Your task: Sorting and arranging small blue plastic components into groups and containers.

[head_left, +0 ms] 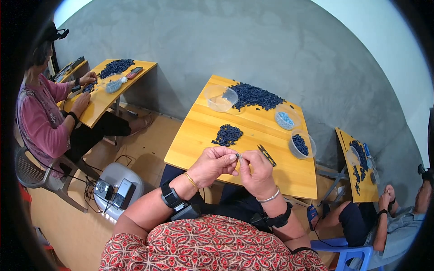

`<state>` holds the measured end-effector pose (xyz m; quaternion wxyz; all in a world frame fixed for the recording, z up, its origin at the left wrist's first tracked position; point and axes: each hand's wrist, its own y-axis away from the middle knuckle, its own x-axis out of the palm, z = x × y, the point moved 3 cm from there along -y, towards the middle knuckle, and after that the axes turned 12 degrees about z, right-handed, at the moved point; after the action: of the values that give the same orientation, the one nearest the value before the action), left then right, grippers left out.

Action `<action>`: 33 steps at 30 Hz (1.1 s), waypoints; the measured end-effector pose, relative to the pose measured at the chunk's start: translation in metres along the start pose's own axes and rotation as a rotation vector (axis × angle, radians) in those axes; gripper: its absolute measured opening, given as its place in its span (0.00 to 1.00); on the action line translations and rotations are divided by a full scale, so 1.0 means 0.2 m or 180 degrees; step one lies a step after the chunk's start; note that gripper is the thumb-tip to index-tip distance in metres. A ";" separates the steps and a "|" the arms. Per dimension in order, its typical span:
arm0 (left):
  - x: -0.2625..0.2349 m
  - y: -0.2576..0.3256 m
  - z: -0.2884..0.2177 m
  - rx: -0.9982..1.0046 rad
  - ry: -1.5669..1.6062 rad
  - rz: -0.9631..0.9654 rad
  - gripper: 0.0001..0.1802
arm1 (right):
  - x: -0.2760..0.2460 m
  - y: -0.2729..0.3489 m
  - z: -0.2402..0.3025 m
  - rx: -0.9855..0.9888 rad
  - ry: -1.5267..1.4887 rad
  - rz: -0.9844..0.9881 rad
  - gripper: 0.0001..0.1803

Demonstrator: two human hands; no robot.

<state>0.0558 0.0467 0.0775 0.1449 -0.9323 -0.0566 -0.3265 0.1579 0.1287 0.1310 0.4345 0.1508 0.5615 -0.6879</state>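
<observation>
- Nearest, and here's the action: the left hand [209, 168] is pinching a small dark piece [237, 155] between thumb and forefinger, held up over the near edge of the table [190, 140];
- right beside it, the right hand [258, 174], fingers curled in, thumb and forefinger up against that same spot; whether they grip the piece or some finer bit, I cannot tell, it's too small;
- so the step in hand looks like close fingertip work on a single piece; the next move seems to call for a steady left pinch and a small, precise motion from the right fingertips;
- just past the right hand, black snips [266, 155] lie on the wood, near but not held;
- beyond the left hand, a small heap of dark pieces [227, 135], loose, apart from the rest;
- off to the right, a clear tub [312, 143] with more dark pieces in it; farther up, a bowl [294, 113] with light-blue bits;
- at the far edge, a big dark pile [256, 96], a clear bowl [214, 106] just beside it;
- farthest, at left, a co-worker in pink [49, 113] bends over similar dark pieces at another table [101, 108].
</observation>
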 end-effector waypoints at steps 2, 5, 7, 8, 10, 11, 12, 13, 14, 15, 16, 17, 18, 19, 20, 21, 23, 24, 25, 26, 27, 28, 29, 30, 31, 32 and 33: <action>0.00 0.01 0.00 0.0067 0.0039 0.0051 0.07 | -0.02 0.00 -0.03 0.0319 -0.0163 -0.0023 0.03; 0.01 0.01 0.00 0.0128 0.0088 0.0206 0.08 | 0.02 0.05 -0.25 0.0812 -0.0021 0.0052 0.03; -0.01 0.02 0.01 0.0146 0.0106 0.0241 0.08 | 0.08 0.09 -0.44 0.1108 -0.0018 0.0188 0.03; -0.04 0.04 0.00 0.0162 0.0068 0.0178 0.08 | 0.11 0.11 -0.54 0.1298 0.0207 0.0378 0.03; -0.11 0.07 -0.01 0.0213 0.0028 -0.0101 0.09 | 0.16 0.15 -0.68 0.1576 0.0695 0.0714 0.05; -0.16 0.09 -0.03 0.0255 0.0017 -0.0332 0.09 | 0.18 0.16 -0.73 0.1591 0.0685 0.0729 0.05; -0.20 0.11 -0.06 0.0374 0.0024 -0.0607 0.08 | 0.21 0.15 -0.78 0.1681 0.0883 0.0972 0.05; -0.23 0.13 -0.08 0.0482 0.0128 -0.0738 0.08 | 0.23 0.16 -0.82 0.1767 0.1082 0.1214 0.05; -0.26 0.14 -0.09 0.0497 0.0135 -0.0781 0.08 | 0.24 0.17 -0.85 0.1777 0.1067 0.1233 0.05; -0.30 0.16 -0.09 0.0521 0.0137 -0.0827 0.08 | 0.25 0.16 -0.86 0.1754 0.1157 0.1310 0.06; -0.33 0.18 -0.09 0.0515 0.0142 -0.0846 0.08 | 0.26 0.15 -0.86 0.1732 0.1250 0.1384 0.06; -0.35 0.20 -0.07 0.0490 0.0134 -0.0933 0.08 | 0.26 0.14 -0.87 0.1736 0.1239 0.1396 0.06; -0.38 0.22 -0.06 0.0466 0.0128 -0.1021 0.08 | 0.26 0.12 -0.86 0.1716 0.1284 0.1465 0.06; -0.40 0.24 -0.05 0.0460 0.0136 -0.1030 0.08 | 0.26 0.11 -0.85 0.1697 0.1333 0.1531 0.06; -0.41 0.25 -0.04 0.0366 0.0164 -0.1155 0.08 | 0.27 0.10 -0.85 0.1701 0.1332 0.1541 0.06; -0.43 0.27 -0.02 0.0277 0.0194 -0.1276 0.07 | 0.27 0.09 -0.83 0.1534 0.0996 0.1376 0.06; -0.47 0.28 0.00 0.0150 0.0183 -0.1281 0.07 | 0.29 0.07 -0.78 0.1363 0.0671 0.1219 0.06; -0.49 0.28 0.01 0.0020 0.0158 -0.1282 0.07 | 0.31 0.05 -0.73 0.1238 0.0307 0.1191 0.06; -0.49 0.28 0.02 0.0026 0.0165 -0.1278 0.07 | 0.33 0.04 -0.70 0.1111 -0.0057 0.1161 0.05; -0.49 0.28 0.03 -0.0060 0.0200 -0.1329 0.07 | 0.33 0.03 -0.70 0.1108 -0.0050 0.1166 0.05; -0.48 0.28 0.03 -0.0142 0.0226 -0.1374 0.07 | 0.33 0.02 -0.71 0.1234 -0.0098 0.1146 0.04; -0.49 0.29 0.04 -0.0133 0.0223 -0.1365 0.07 | 0.33 0.00 -0.72 0.1359 -0.0148 0.1125 0.04; -0.49 0.29 0.04 -0.0143 0.0193 -0.1320 0.07 | 0.33 -0.01 -0.74 0.1350 -0.0140 0.1120 0.04; -0.50 0.28 0.05 -0.0161 0.0171 -0.1280 0.07 | 0.34 -0.02 -0.74 0.1215 -0.0119 0.1145 0.03; -0.50 0.28 0.05 -0.0160 0.0173 -0.1277 0.07 | 0.35 -0.03 -0.74 0.1080 -0.0099 0.1169 0.02; -0.49 0.27 0.05 -0.0156 0.0169 -0.1269 0.07 | 0.37 -0.04 -0.75 0.1079 -0.0096 0.1169 0.02; -0.49 0.27 0.05 -0.0153 0.0168 -0.1272 0.07 | 0.39 -0.06 -0.72 0.0985 -0.0018 0.1263 0.03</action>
<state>-0.0041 -0.0035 -0.0041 0.0564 -0.8969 -0.2288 -0.3743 0.0626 0.2260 0.0375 0.5343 0.3208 0.4077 -0.6674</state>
